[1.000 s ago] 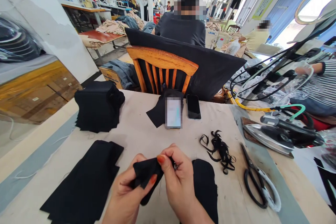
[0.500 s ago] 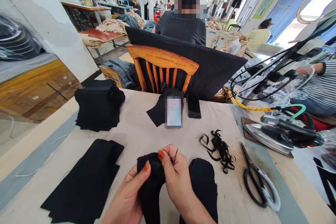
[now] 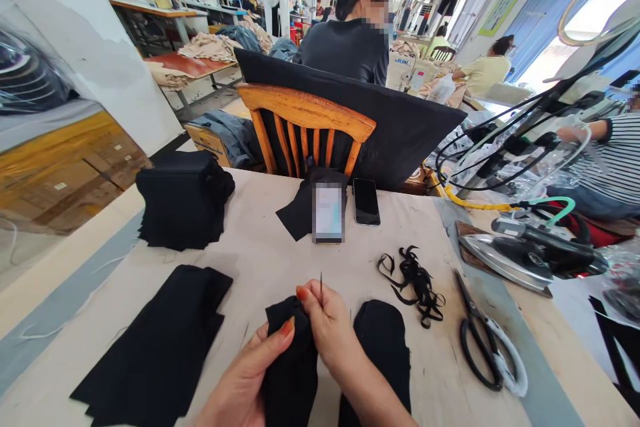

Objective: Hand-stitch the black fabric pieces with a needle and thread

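Observation:
My left hand (image 3: 250, 373) is closed on a black fabric piece (image 3: 293, 373), its thumb lying across the top and its other fingers underneath. The thumb of my right hand (image 3: 330, 320) pinches the upper edge of the same piece. From the right fist a thin dark pointed tool (image 3: 321, 280) sticks up; the rest of it is hidden, so I cannot tell its kind. Under my right forearm lies a rounded stack of black fabric (image 3: 383, 347). Left of my hands is another flat stack of cut black pieces (image 3: 155, 347).
A thick black fabric pile (image 3: 183, 200) stands at the back left of the table. Two phones lie near the far edge, one dark (image 3: 367, 201). To the right are tangled black strips (image 3: 417, 287), large scissors (image 3: 487, 340) and an iron (image 3: 520, 253). A wooden chair (image 3: 310, 117) and co-workers are beyond.
The fabric's lower part has swung right and shows broader between my hands. The pointed tool now stands upright and further left. The co-worker ahead has turned their head right.

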Action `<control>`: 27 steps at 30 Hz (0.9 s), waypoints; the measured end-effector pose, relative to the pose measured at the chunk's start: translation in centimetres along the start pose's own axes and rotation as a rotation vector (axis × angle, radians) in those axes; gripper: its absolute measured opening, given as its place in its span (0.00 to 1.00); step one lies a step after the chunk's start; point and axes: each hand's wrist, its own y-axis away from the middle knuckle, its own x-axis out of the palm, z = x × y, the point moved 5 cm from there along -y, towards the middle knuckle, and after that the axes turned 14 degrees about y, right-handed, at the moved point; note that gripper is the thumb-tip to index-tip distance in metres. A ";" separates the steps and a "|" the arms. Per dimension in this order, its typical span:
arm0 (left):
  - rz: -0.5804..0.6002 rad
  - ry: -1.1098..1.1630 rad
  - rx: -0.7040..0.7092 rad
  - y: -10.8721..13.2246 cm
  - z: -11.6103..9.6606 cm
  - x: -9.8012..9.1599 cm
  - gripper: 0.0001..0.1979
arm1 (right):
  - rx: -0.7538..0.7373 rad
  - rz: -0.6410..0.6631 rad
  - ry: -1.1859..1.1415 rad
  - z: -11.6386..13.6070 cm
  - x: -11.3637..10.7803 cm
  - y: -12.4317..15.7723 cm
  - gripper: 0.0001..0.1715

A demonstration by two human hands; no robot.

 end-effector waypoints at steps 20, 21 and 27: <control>-0.040 -0.098 0.040 0.7 0.4 -1.0 0.11 | 0.203 0.157 -0.175 -0.3 1.8 -1.5 0.36; -0.027 -0.123 0.029 0.7 0.4 -1.0 0.11 | 0.201 0.154 -0.158 -0.4 1.8 -1.5 0.35; 0.089 -0.243 -0.023 -0.5 0.1 -2.3 0.10 | 0.098 0.062 0.002 0.1 1.6 -0.8 0.30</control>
